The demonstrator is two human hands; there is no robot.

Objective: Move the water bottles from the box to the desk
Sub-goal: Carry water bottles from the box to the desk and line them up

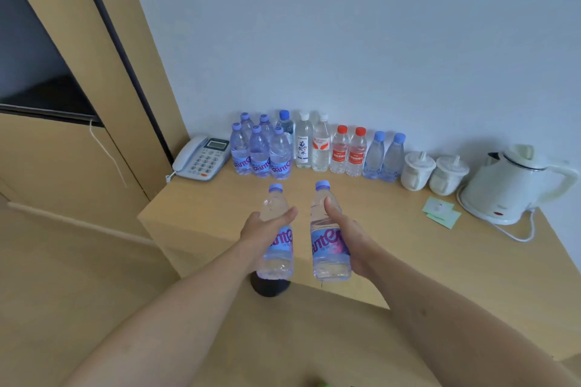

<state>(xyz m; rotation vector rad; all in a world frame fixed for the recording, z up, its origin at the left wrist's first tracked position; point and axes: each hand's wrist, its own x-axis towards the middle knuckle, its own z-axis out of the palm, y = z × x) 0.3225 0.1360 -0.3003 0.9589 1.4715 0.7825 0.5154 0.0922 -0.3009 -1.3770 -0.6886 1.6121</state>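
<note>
Over the desk (471,261) you hold two bottles upright, your left hand (264,229) wrapped round one (276,229) and your right hand (349,236) round the other (327,229), likely to stand them before the row (314,148) along the wall; the box is out of view.

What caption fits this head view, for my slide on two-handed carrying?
Both hands, left and right, each carry a water bottle toward the bottle row on the desk.

A telephone (203,158) sits at the far left, two lidded white cups (434,170), a kettle (512,185) and green packets (440,211) at right.
</note>
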